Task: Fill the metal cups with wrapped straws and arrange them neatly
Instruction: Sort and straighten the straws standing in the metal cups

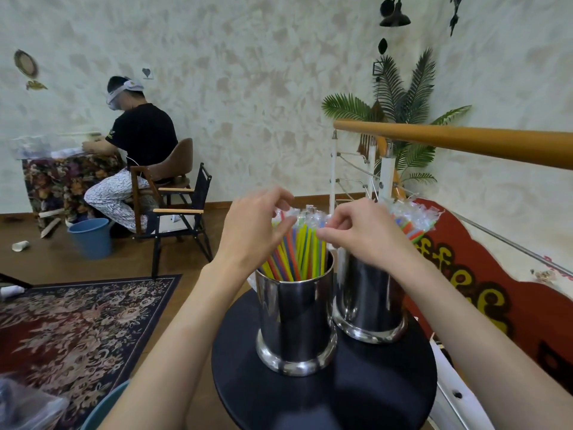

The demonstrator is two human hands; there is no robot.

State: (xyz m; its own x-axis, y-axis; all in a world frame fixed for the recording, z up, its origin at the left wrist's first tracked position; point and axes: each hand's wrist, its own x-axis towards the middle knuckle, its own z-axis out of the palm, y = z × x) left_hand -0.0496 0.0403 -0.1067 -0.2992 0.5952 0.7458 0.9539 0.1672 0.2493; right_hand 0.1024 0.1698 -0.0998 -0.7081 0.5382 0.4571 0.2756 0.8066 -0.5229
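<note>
Both hands, left hand [252, 226] and right hand [361, 231], pinch wrapped straws [299, 243] in the near metal cup [294, 318].

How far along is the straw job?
Done: both metal cups hold wrapped straws; the right cup looks full. In hand: left hand and right hand are tidying the straw tops in the left cup. Left: evening that bundle.

My right hand [361, 234] hides the rim of the far metal cup [369, 302] and the lower part of its straws [412, 218]. My left fingertips [280, 197] are blurred, so I cannot tell what they pinch among the near cup's straws [299, 249]. The round black table [356, 395] is cut off by the bottom edge
</note>
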